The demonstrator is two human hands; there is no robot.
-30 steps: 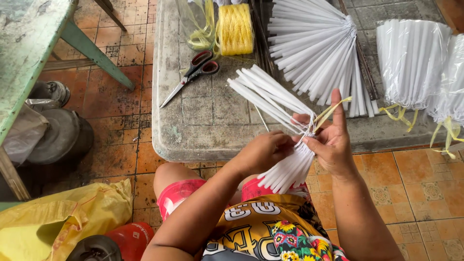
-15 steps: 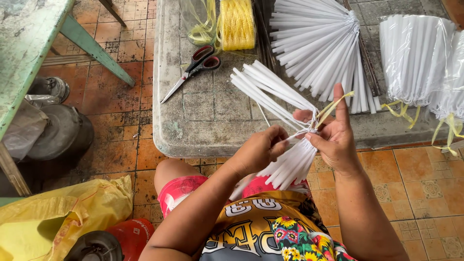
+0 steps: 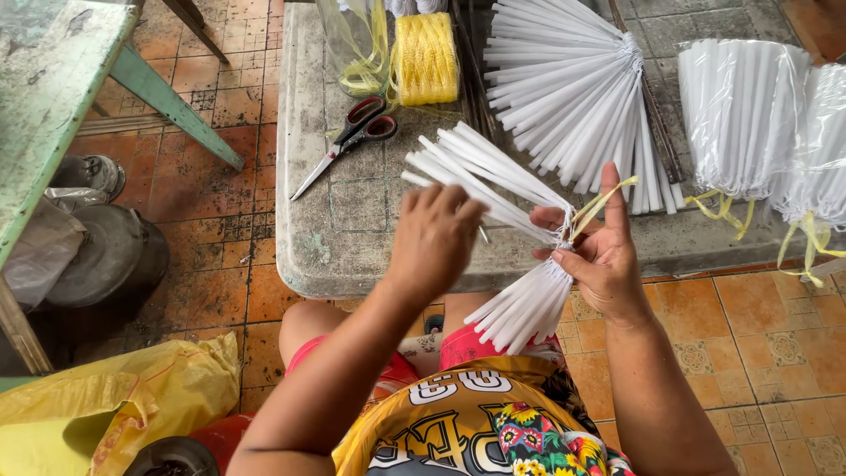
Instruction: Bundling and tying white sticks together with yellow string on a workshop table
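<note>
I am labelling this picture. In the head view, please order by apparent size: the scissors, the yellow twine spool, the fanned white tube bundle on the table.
1. Fanned tube bundle, clearly the largest.
2. Scissors, longer than the spool but thin.
3. Twine spool, shorter but thicker; its rank against the scissors is unsure.

Soft, even daylight fills the scene with only faint shadows, the view sharp throughout except perhaps slight motion blur on the left hand (image 3: 434, 240), and mild wide-angle stretching at edges.

One scissors (image 3: 348, 138), one twine spool (image 3: 426, 58)
</note>
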